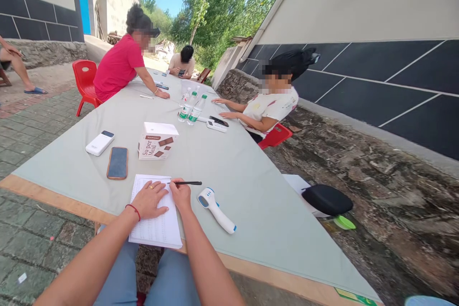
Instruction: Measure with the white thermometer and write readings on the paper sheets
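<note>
A stack of printed paper sheets (158, 229) lies at the near edge of the table, its lower end sticking out over the edge. My left hand (149, 199) rests flat on the top sheet with fingers spread, a ring on one finger and a red cord at the wrist. At the sheet's upper right, my right hand (181, 196) grips a black pen (191, 183) whose tip end points left at the paper. To the right of that hand lies a white and blue infrared thermometer (217, 210). A phone in an orange case (117, 163) sits up and left of the paper.
Farther on the table (244, 191) stand a Super Meal box (158, 141), a white power bank (100, 143) and water bottles (196, 110). A person in pink (118, 67) sits left, one in a white shirt (276, 105) right, another (182, 62) at the far end.
</note>
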Action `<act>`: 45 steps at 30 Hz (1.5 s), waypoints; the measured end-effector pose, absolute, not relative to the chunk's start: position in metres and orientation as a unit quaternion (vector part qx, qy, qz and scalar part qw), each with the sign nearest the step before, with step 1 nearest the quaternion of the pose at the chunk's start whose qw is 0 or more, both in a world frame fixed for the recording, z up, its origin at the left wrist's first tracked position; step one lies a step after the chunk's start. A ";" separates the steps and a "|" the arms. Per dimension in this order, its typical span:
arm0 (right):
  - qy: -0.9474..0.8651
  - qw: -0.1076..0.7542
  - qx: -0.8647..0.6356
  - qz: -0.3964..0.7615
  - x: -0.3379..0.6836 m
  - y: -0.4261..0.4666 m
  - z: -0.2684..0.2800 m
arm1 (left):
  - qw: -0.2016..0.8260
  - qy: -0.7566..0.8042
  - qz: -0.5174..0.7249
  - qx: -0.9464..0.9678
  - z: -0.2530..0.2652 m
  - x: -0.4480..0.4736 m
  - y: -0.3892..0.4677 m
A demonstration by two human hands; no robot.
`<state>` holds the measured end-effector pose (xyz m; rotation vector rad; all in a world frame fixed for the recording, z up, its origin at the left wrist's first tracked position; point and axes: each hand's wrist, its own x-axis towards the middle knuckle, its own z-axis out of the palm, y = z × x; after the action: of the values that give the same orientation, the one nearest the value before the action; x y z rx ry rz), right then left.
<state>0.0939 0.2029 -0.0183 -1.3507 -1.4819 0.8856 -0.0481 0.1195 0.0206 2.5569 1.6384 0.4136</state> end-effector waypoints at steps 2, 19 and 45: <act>-0.600 0.459 -0.548 0.358 0.094 0.203 -0.018 | 0.038 0.533 0.138 0.834 0.020 -0.048 0.120; -0.599 0.471 -0.548 0.346 0.094 0.204 -0.021 | 0.046 0.532 0.138 0.834 0.021 -0.048 0.119; -0.598 0.480 -0.549 0.334 0.094 0.204 -0.019 | 0.042 0.533 0.142 0.833 0.018 -0.049 0.120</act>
<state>0.0940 0.2041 -0.0191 -1.3398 -1.4581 0.8145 -0.0486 0.1203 0.0176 2.5501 1.6303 0.4337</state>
